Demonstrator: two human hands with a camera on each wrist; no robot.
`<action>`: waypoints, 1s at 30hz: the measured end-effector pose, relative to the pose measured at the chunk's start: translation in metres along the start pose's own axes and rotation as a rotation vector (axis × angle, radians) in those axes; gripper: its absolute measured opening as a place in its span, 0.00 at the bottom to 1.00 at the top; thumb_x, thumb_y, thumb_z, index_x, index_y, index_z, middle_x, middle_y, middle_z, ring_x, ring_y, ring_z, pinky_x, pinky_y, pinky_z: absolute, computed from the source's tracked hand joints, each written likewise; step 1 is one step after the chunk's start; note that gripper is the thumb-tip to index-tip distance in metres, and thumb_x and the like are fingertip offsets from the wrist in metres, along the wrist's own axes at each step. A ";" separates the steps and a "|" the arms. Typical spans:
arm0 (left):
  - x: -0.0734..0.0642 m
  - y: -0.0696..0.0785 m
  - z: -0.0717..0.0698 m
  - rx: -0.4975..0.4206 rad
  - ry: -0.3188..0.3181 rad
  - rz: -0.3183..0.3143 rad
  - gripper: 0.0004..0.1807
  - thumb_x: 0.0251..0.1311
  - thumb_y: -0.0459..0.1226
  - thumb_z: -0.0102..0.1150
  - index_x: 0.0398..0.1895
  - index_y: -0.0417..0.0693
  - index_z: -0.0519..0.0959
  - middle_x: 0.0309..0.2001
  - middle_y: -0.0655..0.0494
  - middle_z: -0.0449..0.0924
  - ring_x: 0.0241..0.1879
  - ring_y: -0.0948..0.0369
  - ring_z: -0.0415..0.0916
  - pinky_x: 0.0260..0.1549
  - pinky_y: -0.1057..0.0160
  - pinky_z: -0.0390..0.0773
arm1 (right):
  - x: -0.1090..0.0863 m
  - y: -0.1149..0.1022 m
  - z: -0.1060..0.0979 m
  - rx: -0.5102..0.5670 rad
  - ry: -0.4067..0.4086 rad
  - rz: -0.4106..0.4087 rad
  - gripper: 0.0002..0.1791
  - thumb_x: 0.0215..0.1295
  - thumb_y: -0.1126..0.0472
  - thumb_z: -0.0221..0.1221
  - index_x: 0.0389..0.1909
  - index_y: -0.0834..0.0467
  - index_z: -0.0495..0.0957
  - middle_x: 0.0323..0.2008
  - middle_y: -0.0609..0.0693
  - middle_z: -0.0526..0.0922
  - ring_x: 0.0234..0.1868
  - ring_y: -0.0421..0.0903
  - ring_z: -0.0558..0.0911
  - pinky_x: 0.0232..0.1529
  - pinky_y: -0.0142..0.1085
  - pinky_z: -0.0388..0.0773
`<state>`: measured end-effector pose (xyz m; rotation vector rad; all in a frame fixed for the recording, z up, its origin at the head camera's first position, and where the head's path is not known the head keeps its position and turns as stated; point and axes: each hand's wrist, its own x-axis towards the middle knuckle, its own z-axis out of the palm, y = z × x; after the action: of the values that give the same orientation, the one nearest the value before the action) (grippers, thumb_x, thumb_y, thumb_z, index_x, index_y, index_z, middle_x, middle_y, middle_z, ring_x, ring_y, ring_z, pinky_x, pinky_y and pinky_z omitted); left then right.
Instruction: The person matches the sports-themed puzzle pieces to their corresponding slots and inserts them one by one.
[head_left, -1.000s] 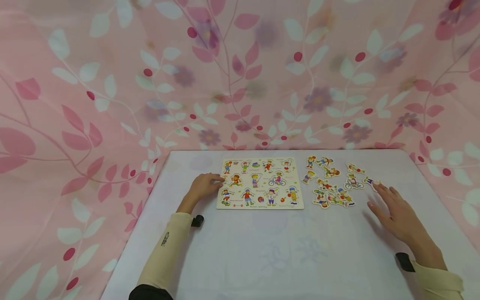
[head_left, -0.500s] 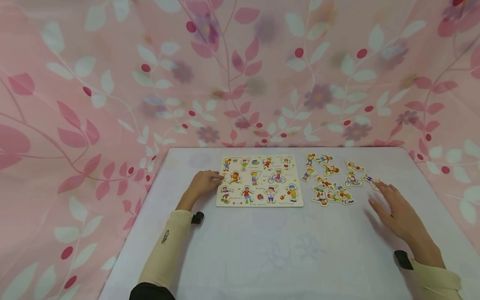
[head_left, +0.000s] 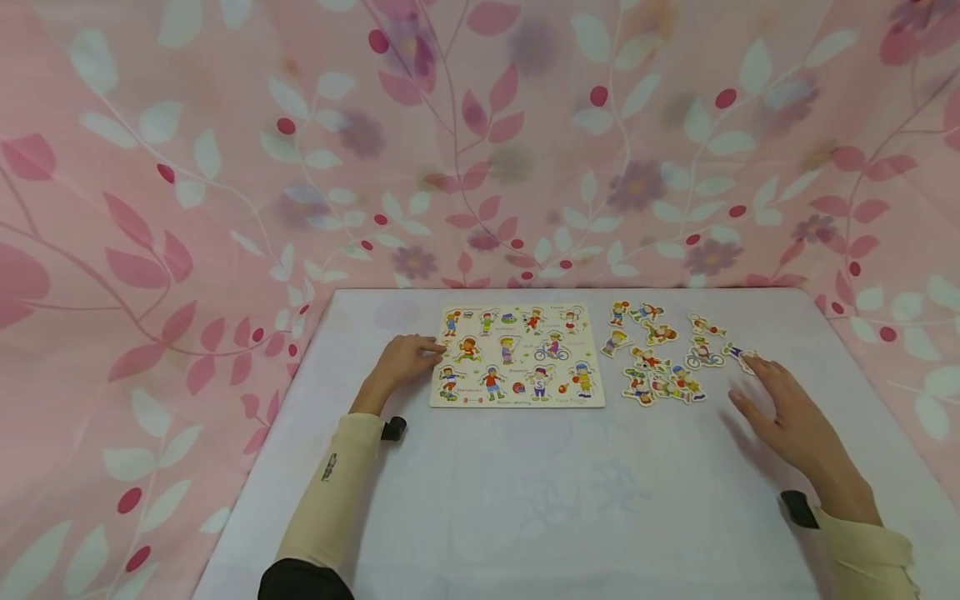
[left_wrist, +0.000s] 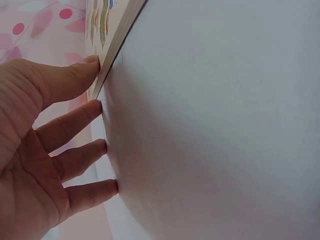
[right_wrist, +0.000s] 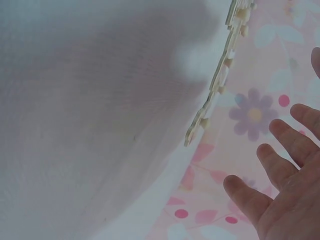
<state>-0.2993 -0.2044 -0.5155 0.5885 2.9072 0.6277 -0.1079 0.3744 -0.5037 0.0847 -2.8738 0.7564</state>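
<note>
A cream puzzle board (head_left: pixel 491 357) printed with sports figures lies flat on the white table in the head view. At its left edge is my left hand (head_left: pixel 402 365); in the left wrist view the thumb (left_wrist: pixel 82 75) rests on the board's edge (left_wrist: pixel 120 32), and the other fingers reach straight to the tabletop. My right hand (head_left: pixel 795 425) is spread beside the loose figure pieces, fingertips near a piece (head_left: pixel 738 358) that they partly cover. In the right wrist view the right hand (right_wrist: pixel 295 185) grips nothing and stays apart from a row of pieces (right_wrist: pixel 218 70).
Several loose puzzle pieces (head_left: pixel 663 383) lie right of the board, some overlapping. A cyclist piece (head_left: pixel 703 352) sits near the right hand. The white tablecloth (head_left: pixel 555 500) has faint patterns. A pink floral curtain (head_left: pixel 480 125) hangs behind the table.
The head view has tilted, so table, board and hands appear slightly higher in the picture. Both hands keep nearly the same places beside the board and pieces.
</note>
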 end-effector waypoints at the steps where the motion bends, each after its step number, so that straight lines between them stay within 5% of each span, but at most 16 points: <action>1: 0.000 0.000 0.000 -0.001 -0.003 -0.005 0.14 0.63 0.42 0.64 0.51 0.53 0.86 0.61 0.49 0.77 0.63 0.45 0.70 0.63 0.45 0.64 | 0.000 -0.001 0.000 -0.001 0.000 0.005 0.41 0.71 0.50 0.57 0.78 0.58 0.50 0.74 0.68 0.52 0.73 0.68 0.49 0.64 0.71 0.46; 30: 0.001 -0.002 0.000 0.006 0.004 0.030 0.14 0.63 0.42 0.64 0.51 0.52 0.86 0.60 0.48 0.77 0.64 0.42 0.69 0.64 0.43 0.63 | 0.012 -0.014 0.001 -0.022 -0.090 0.089 0.43 0.71 0.43 0.56 0.78 0.57 0.49 0.70 0.72 0.56 0.69 0.74 0.54 0.56 0.75 0.55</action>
<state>-0.3009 -0.2060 -0.5160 0.6332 2.9103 0.6250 -0.1181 0.3611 -0.4957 -0.0128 -2.9877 0.7554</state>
